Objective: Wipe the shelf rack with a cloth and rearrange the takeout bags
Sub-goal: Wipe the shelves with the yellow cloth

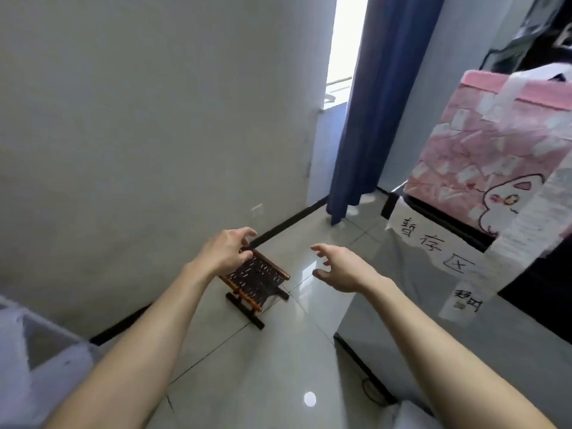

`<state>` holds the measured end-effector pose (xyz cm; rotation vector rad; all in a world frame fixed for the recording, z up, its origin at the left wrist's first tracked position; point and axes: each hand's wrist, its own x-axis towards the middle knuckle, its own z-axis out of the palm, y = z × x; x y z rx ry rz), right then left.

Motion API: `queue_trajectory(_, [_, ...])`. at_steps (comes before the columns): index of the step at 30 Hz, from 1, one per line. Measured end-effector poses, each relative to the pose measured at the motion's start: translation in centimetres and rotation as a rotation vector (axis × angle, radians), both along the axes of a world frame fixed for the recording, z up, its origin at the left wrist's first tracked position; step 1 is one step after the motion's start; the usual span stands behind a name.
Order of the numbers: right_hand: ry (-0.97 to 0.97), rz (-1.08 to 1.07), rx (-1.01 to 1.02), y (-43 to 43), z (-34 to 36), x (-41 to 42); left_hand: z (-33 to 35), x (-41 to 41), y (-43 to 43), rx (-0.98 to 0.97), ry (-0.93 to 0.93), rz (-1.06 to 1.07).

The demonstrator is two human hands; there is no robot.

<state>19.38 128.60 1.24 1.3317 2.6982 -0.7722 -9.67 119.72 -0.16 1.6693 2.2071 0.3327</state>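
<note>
A pink takeout bag with a cartoon animal and white handles stands on the shelf rack at the right. A white paper sign with handwritten characters hangs from the rack's front edge. Both my arms reach forward in mid-air above the floor. My left hand holds nothing, its fingers loosely curled. My right hand is empty too, fingers spread, to the left of the rack and apart from it. No cloth is in view.
A small wooden folding stool stands on the tiled floor under my left hand, near the grey wall. A blue curtain hangs by a bright window. A white object sits at the lower left.
</note>
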Motion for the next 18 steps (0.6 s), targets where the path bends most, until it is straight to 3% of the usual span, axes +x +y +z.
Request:
queue_trajectory(11, [0.013,0.633,-0.103,-10.2,-5.3,-19.2,-3.6,-5.8,-28.8,-0.121,0.010,0.639])
queue_trajectory(18, [0.050,0.922,-0.095,-18.6,-5.0,-30.4,-3.3,-8.4,-40.4,-0.086,-0.004,0.923])
